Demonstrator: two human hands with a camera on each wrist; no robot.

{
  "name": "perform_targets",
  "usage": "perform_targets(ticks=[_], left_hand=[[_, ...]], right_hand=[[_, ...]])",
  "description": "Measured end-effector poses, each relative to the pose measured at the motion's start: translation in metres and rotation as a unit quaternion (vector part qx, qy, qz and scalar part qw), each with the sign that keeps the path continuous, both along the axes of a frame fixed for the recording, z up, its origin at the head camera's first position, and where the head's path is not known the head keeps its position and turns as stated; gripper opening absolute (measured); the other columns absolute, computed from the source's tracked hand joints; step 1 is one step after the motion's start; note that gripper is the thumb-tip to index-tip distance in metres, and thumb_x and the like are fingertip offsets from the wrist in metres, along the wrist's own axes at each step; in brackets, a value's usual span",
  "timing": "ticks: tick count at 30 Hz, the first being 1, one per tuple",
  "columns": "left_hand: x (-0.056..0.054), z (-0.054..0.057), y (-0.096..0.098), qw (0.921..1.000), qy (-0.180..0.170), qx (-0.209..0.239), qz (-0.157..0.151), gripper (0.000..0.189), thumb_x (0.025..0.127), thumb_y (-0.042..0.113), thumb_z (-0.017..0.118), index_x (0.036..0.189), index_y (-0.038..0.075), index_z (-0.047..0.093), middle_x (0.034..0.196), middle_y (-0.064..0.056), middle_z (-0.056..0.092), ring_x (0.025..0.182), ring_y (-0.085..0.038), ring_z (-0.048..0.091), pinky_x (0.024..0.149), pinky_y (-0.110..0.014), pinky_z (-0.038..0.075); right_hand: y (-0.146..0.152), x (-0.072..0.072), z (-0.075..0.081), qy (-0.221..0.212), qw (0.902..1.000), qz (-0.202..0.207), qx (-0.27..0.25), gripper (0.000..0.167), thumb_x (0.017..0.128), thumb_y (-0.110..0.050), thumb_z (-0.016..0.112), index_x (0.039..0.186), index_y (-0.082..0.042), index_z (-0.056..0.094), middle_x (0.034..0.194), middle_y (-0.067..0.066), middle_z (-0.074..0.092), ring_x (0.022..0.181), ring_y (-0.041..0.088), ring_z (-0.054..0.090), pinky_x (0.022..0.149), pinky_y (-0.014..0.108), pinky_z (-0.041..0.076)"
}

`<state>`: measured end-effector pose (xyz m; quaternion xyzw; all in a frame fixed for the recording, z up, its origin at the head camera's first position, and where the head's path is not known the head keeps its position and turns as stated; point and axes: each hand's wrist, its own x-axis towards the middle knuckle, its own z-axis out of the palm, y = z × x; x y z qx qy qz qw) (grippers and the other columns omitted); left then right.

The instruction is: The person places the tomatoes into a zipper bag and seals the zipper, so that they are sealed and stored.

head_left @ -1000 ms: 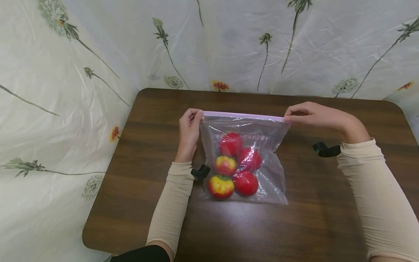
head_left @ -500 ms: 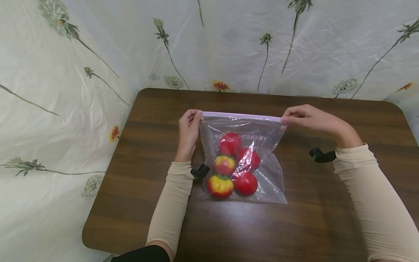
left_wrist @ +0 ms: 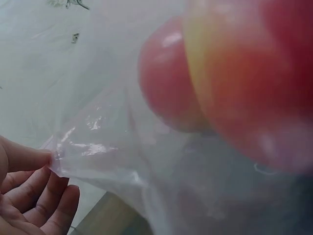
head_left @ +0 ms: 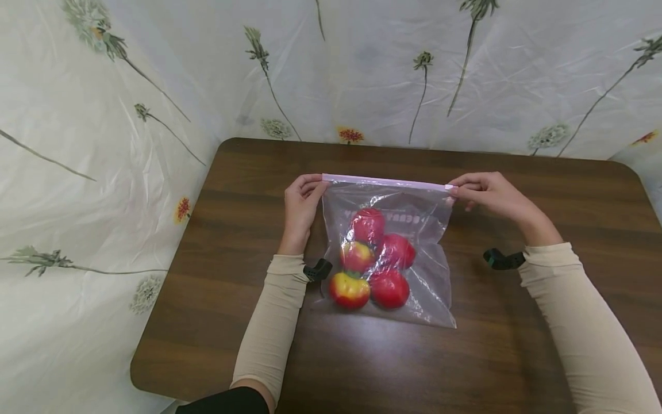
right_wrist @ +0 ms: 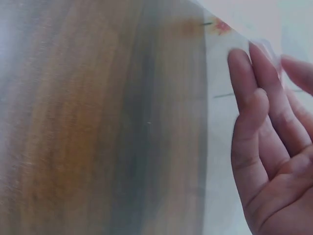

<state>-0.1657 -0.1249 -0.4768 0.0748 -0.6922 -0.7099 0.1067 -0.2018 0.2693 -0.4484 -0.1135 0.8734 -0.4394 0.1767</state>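
A clear zip bag (head_left: 426, 282) with a pale purple zip strip (head_left: 385, 181) along its top holds several red and yellow-red fruits (head_left: 389, 288), apple-like or peach-like in shape. My left hand (head_left: 301, 201) pinches the strip's left end between thumb and fingers. At the right end, my right hand (head_left: 491, 195) pinches the top corner, by a small whitish piece on the strip. In the left wrist view, the thumb and forefinger grip the bag's corner (left_wrist: 58, 164), and fruits show large through the plastic. The right wrist view has the right hand's fingers (right_wrist: 266, 93) at the bag's edge.
The brown wooden table (head_left: 217, 299) has rounded corners and lies under the bag. Behind it and to the left hangs a pale flower-printed sheet (head_left: 362, 69). A black wrist camera (head_left: 504, 260) sits at the right sleeve, another camera (head_left: 318, 269) at the left.
The right hand has shifted slightly toward me, its forearm swinging left, with fingers still at the bag's right corner. The bag and left hand have shifted slightly right in the head view.
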Motion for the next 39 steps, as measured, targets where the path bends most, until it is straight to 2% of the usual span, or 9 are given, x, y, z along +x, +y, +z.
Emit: perform_targets(ticks=[5, 8, 12, 16, 20, 25, 31, 35, 39], left_hand=[[0.000, -0.005, 0.000, 0.9998, -0.008, -0.012, -0.010, 0.018, 0.093, 0.004, 0.074, 0.105, -0.007, 0.067, 0.103, -0.027, 0.073, 0.082, -0.009, 0.065, 0.077, -0.019, 0.054], [0.001, -0.006, 0.000, 0.9983, -0.027, -0.034, -0.038, 0.017, 0.094, 0.007, 0.073, 0.107, -0.004, 0.071, 0.109, -0.022, 0.074, 0.088, -0.013, 0.066, 0.082, -0.022, 0.056], [0.002, -0.006, 0.000, 0.9931, -0.051, -0.060, -0.088, 0.024, 0.100, 0.011, 0.065, 0.119, 0.000, 0.074, 0.123, -0.018, 0.072, 0.102, -0.019, 0.067, 0.095, -0.031, 0.057], [0.001, -0.007, 0.001, 0.9883, -0.065, -0.048, -0.129, 0.033, 0.105, 0.012, 0.055, 0.133, -0.002, 0.067, 0.136, -0.020, 0.066, 0.113, -0.024, 0.065, 0.101, -0.041, 0.055], [0.001, -0.008, 0.001, 0.9840, -0.078, -0.045, -0.154, 0.038, 0.106, 0.013, 0.053, 0.141, -0.001, 0.060, 0.144, -0.019, 0.061, 0.121, -0.024, 0.062, 0.105, -0.045, 0.053], [0.000, -0.009, 0.001, 0.9780, -0.085, -0.071, -0.177, 0.043, 0.106, 0.014, 0.053, 0.148, 0.003, 0.054, 0.149, -0.016, 0.056, 0.124, -0.027, 0.058, 0.107, -0.044, 0.050], [0.002, -0.012, 0.001, 0.9645, -0.085, -0.117, -0.221, 0.057, 0.105, 0.011, 0.054, 0.160, 0.010, 0.038, 0.161, -0.012, 0.040, 0.135, -0.033, 0.050, 0.113, -0.045, 0.042], [0.001, -0.016, 0.004, 0.9598, -0.085, -0.130, -0.234, 0.062, 0.105, 0.009, 0.052, 0.163, 0.009, 0.031, 0.167, -0.010, 0.030, 0.138, -0.035, 0.048, 0.115, -0.048, 0.040], [0.000, -0.021, 0.005, 0.9598, -0.088, -0.135, -0.230, 0.062, 0.105, 0.011, 0.052, 0.163, 0.008, 0.030, 0.168, -0.009, 0.029, 0.138, -0.034, 0.048, 0.115, -0.047, 0.041]], right_hand=[[0.002, 0.000, -0.013, 0.005, 0.9983, -0.046, -0.035, 0.036, 0.100, -0.023, 0.068, 0.125, 0.003, 0.067, 0.083, -0.014, 0.077, 0.079, 0.004, 0.070, 0.068, 0.030, 0.058], [0.003, 0.000, -0.019, 0.008, 0.9966, -0.068, -0.047, 0.035, 0.099, -0.023, 0.069, 0.124, 0.002, 0.065, 0.082, -0.017, 0.076, 0.077, 0.003, 0.070, 0.066, 0.030, 0.057], [0.004, 0.001, -0.024, 0.002, 0.9931, -0.085, -0.081, 0.027, 0.102, -0.019, 0.064, 0.119, 0.000, 0.057, 0.083, -0.019, 0.076, 0.078, 0.000, 0.071, 0.063, 0.029, 0.056], [0.006, 0.002, -0.028, -0.004, 0.9916, -0.090, -0.093, 0.022, 0.105, -0.018, 0.059, 0.116, 0.001, 0.056, 0.086, -0.020, 0.075, 0.080, -0.002, 0.072, 0.063, 0.029, 0.055], [0.006, 0.003, -0.031, -0.001, 0.9910, -0.096, -0.094, 0.031, 0.104, -0.021, 0.060, 0.122, 0.004, 0.064, 0.088, -0.020, 0.074, 0.081, 0.002, 0.071, 0.063, 0.027, 0.056], [0.006, 0.004, -0.034, -0.003, 0.9909, -0.097, -0.093, 0.040, 0.102, -0.023, 0.064, 0.133, 0.003, 0.065, 0.096, -0.021, 0.074, 0.087, 0.005, 0.071, 0.066, 0.027, 0.058], [0.007, 0.005, -0.036, -0.017, 0.9925, -0.095, -0.076, 0.047, 0.102, -0.022, 0.064, 0.143, 0.001, 0.059, 0.105, -0.028, 0.068, 0.092, 0.001, 0.069, 0.070, 0.028, 0.059], [0.008, 0.005, -0.038, -0.027, 0.9935, -0.087, -0.068, 0.049, 0.103, -0.021, 0.063, 0.146, 0.001, 0.055, 0.106, -0.029, 0.065, 0.091, 0.000, 0.068, 0.070, 0.027, 0.059], [0.008, 0.006, -0.041, -0.036, 0.9935, -0.080, -0.073, 0.050, 0.104, -0.020, 0.060, 0.149, 0.000, 0.052, 0.105, -0.029, 0.064, 0.090, -0.002, 0.068, 0.069, 0.025, 0.058]])
